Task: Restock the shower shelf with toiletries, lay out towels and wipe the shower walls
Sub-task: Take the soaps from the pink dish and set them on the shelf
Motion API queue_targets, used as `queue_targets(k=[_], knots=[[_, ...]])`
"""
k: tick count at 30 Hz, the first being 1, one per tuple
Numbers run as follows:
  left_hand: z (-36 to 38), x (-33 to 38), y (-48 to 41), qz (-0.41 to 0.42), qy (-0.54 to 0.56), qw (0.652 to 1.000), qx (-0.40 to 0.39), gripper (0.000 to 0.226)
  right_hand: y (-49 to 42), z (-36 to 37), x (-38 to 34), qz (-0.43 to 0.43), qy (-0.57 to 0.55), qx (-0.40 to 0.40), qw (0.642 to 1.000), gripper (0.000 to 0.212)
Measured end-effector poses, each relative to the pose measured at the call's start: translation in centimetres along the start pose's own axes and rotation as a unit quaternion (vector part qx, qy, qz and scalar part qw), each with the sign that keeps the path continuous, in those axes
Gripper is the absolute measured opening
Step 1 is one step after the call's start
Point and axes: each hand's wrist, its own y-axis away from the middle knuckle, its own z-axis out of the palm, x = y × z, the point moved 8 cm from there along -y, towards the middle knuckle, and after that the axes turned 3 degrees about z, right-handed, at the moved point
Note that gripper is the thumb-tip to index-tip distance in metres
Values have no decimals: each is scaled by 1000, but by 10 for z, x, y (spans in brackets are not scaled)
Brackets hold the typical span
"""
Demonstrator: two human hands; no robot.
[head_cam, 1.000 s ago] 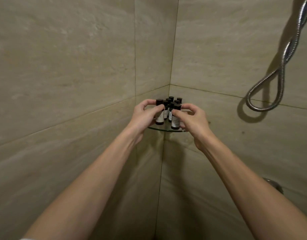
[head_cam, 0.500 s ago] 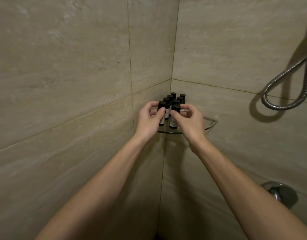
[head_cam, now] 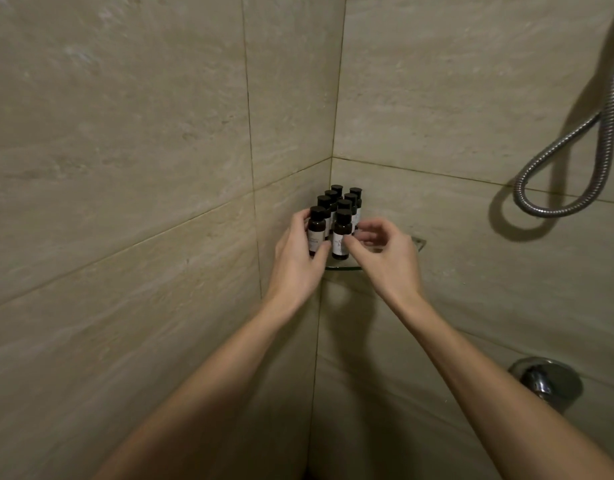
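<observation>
From the head camera, a glass corner shelf (head_cam: 416, 243) sits where two beige tiled shower walls (head_cam: 125, 150) meet; on it stand small dark toiletry bottles (head_cam: 347, 202) with black caps and pale labels, packed upright in two rows that run from the shelf's front edge back into the corner; the left hand (head_cam: 296, 261) is at the shelf's front left edge, fingers behind and thumb in front, closed around the front-left bottle (head_cam: 316, 230), which stands upright; the right hand (head_cam: 390, 256) is at the front edge just to the right, its fingers loosely curled and apart, its thumb tip touching the label of the front-right bottle (head_cam: 342, 235), the other fingers spread clear of it, so it grips nothing; the two front bottles stand just beside each other, between the two hands; a metal shower hose (head_cam: 541, 188) loops on the right wall, well apart from the shelf; a chrome valve fitting (head_cam: 544, 379) shows low on the same wall.
</observation>
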Motion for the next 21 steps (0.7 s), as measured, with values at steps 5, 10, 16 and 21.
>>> queue_targets(k=[5, 10, 16, 21], knots=[[-4, 5, 8, 21, -61, 997, 45, 57, 7, 7, 2, -49, 121, -27, 991, 36], [-7, 1, 3, 8, -103, 994, 38, 61, 8, 10, 1, -26, 210, 0, 977, 36], [-10, -2, -2, -12, -131, 990, 59, 55, 5, 17, 4, 1, 224, 5, 975, 40], [-8, 5, 1, 1, -148, 986, 71, 57, 4, 18, 2, 10, 225, 5, 974, 38]])
